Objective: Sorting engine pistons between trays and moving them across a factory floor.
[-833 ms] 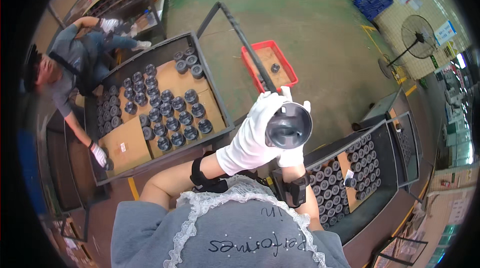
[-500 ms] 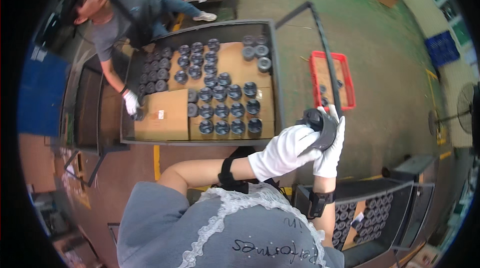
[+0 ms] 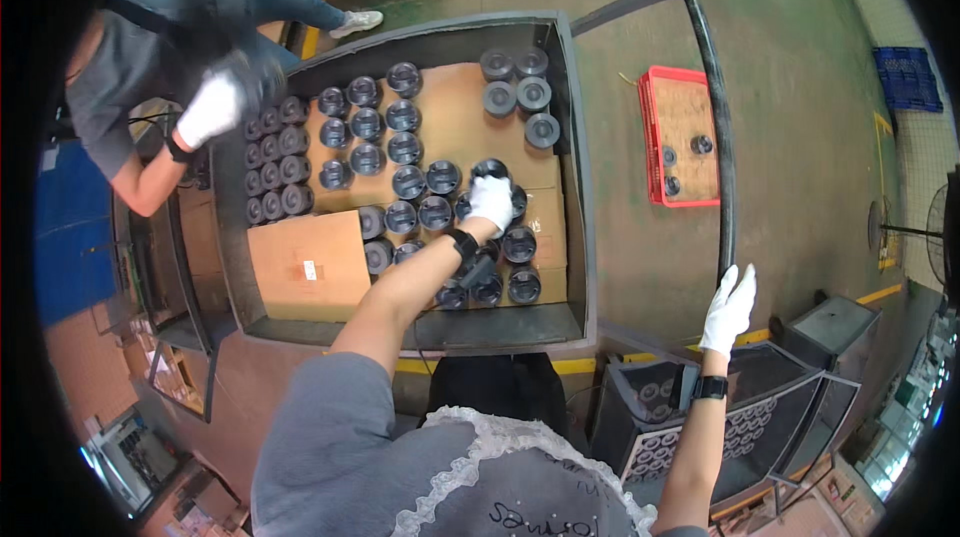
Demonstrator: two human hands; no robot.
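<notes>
My left hand (image 3: 490, 205), in a white glove, reaches into the grey metal cart (image 3: 590, 237). Its fingers close on a black, round piston-like part (image 3: 489, 170) in the cart's right half and partly cover it. More such parts (image 3: 403, 115) stand in rows around it on brown cardboard. Off to the right, my right hand (image 3: 730, 312), also gloved, is empty with fingers apart. It is beside the lower end of the cart's dark push handle (image 3: 722, 157); whether it touches the bar is unclear.
A co-worker's gloved hand (image 3: 212, 111) is over the cart's left side with a blurred dark thing. A cardboard sheet (image 3: 308, 267) covers the near left corner. A red crate (image 3: 655, 142) with a few parts sits on the floor beyond the handle. Another loaded cart (image 3: 655, 447) is at lower right.
Both my hands were together on a black part near the handle. My left hand has carried it left into the cart; my right has let go. The co-worker's hand has risen.
</notes>
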